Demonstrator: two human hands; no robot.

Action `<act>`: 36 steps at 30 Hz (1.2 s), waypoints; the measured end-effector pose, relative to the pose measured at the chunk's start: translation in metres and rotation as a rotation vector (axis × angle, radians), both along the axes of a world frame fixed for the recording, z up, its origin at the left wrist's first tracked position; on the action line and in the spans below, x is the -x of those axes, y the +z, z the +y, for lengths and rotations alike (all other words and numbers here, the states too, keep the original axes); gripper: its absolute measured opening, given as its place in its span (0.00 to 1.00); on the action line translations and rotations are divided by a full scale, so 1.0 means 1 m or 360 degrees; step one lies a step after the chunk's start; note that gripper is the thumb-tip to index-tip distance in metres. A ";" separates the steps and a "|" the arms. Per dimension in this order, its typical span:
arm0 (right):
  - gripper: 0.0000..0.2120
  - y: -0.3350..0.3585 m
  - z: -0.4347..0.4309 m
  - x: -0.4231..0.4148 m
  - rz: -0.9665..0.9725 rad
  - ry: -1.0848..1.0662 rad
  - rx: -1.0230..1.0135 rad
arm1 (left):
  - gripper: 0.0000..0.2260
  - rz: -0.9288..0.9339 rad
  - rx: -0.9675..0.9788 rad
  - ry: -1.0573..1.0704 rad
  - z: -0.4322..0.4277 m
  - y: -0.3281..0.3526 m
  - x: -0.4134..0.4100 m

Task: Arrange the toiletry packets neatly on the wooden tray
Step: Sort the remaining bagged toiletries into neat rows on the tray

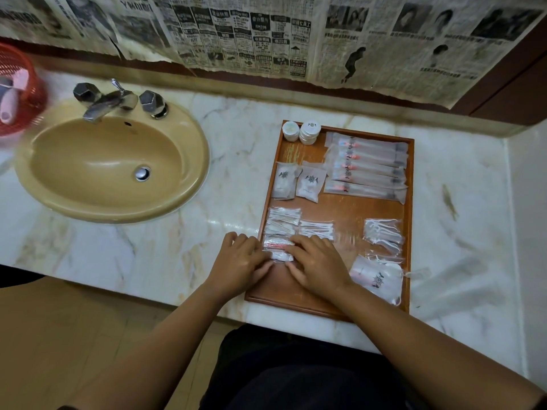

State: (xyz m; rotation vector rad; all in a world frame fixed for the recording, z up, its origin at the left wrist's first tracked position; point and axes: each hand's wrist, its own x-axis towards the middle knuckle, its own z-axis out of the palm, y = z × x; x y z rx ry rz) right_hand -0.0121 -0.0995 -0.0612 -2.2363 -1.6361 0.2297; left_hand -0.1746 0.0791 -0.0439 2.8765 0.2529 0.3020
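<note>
A rectangular reddish-brown wooden tray (343,207) lies on the white marble counter (177,247), to the right of an oval beige washbasin (112,164) with a chrome tap (118,100). Both hands are at the near-left corner of the tray, over a column of small clear packets of white cotton swabs (282,221).

The right hand (318,263) lies palm down with its fingers stretched and a little spread, pressing on the nearest swab packets. The left hand (241,261) is at the tray's left edge. Its fingers are slightly bent and their tips touch the left ends of the same packets. The picture is blurred here, so I cannot tell if this hand pinches a packet or only pushes it.

Farther back on the tray there are:
- two frosted sachets with a dark emblem (299,182)
- a row of long frosted toothbrush packets (367,167)
- two stacks of round white containers (300,131)

On the right side lie clear packets with white loops (383,232) and, nearer, a larger frosted pouch (377,279).

A red plastic basket (17,90) stands at the far left. Newspaper sheets (266,39) cover the wall.
</note>
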 end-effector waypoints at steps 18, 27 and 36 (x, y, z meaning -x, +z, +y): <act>0.08 0.006 0.016 0.007 0.0077 -0.0233 0.0127 | 0.06 0.0255 0.0152 0.0073 0.004 0.004 0.001; 0.03 0.007 0.025 0.007 -0.0057 -0.0144 0.0189 | 0.05 0.0300 0.0126 0.0038 0.002 0.006 0.005; 0.03 -0.001 0.009 0.005 -0.0124 0.0207 -0.0016 | 0.05 0.0289 0.0151 0.0066 0.001 0.004 0.009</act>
